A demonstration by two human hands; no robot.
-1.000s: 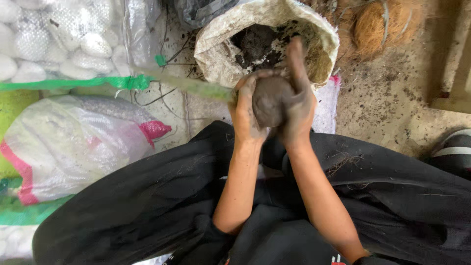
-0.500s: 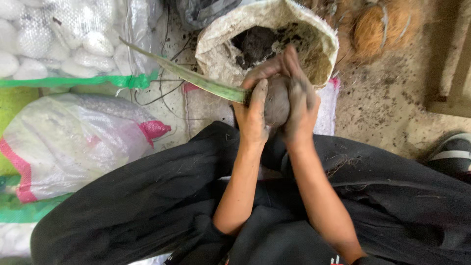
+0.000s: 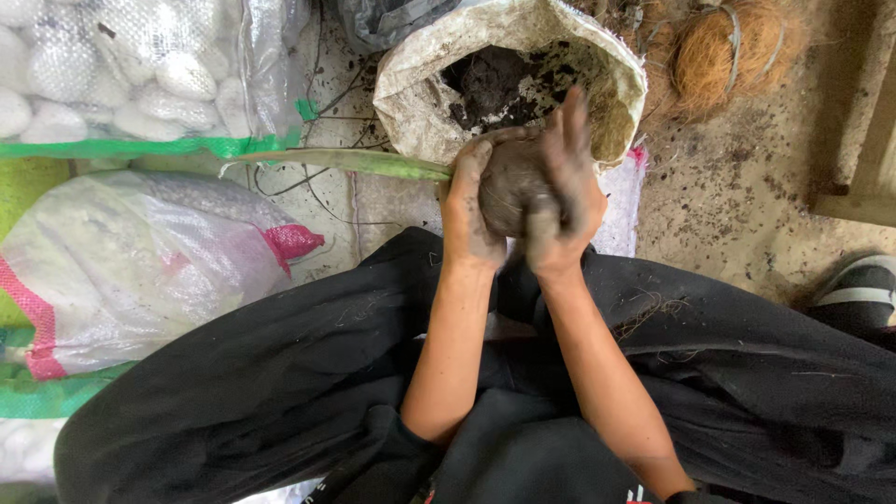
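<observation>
A dark, round ball of soil (image 3: 509,191) is pressed between both my hands above my lap. My left hand (image 3: 467,210) cups its left side, and my right hand (image 3: 565,201) wraps its right side with fingers pointing up. A long green leaf (image 3: 345,163) sticks out to the left from the ball. Just behind my hands stands an open white sack (image 3: 420,93) with dark soil (image 3: 495,89) inside. Both hands are smeared with dirt.
A clear bag of white stones (image 3: 103,75) lies at the upper left, and a white woven sack with pink trim (image 3: 140,261) at the left. A brown coconut-fibre bundle (image 3: 723,51) sits upper right on dirt-strewn concrete. A shoe (image 3: 859,289) shows at the right edge.
My hands turned the soil ball, and the green leaf swung from slanting up-left to lying nearly level. My right palm slid further over the ball.
</observation>
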